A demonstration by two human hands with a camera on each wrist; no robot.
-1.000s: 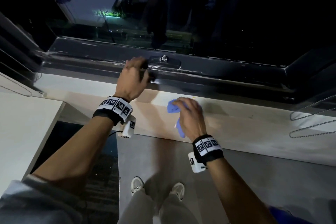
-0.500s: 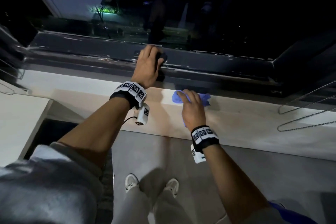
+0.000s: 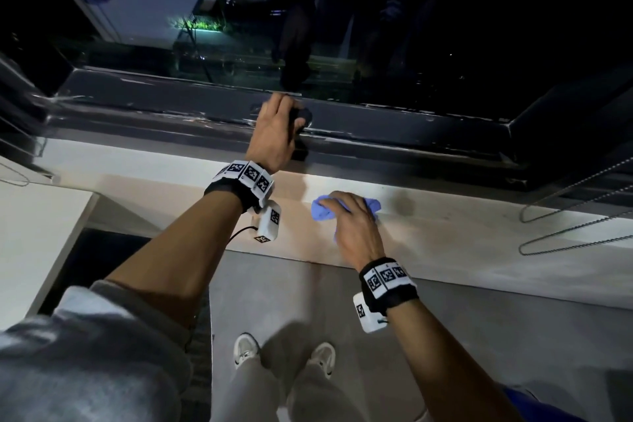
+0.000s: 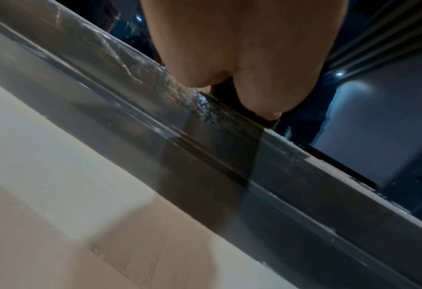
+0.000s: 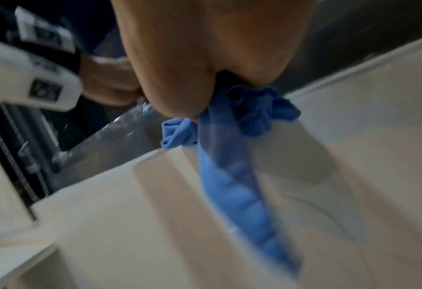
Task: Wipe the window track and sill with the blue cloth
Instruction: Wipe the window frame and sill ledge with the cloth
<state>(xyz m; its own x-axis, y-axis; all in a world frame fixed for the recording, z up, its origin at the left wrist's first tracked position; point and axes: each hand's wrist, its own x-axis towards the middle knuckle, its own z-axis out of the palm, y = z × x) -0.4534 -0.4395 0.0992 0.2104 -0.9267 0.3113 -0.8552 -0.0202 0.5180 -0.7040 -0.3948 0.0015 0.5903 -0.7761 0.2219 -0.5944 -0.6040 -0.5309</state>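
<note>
I've got the left hand (image 3: 274, 134) up on the dark window track (image 3: 394, 134), fingers curled round a black handle (image 3: 301, 118). My right hand (image 3: 352, 219) is bunched on the blue cloth (image 3: 322, 211), clutching it against the pale sill (image 3: 462, 236), its tail hanging loose. Bead chains (image 3: 575, 233) lie to the right, well apart
</note>
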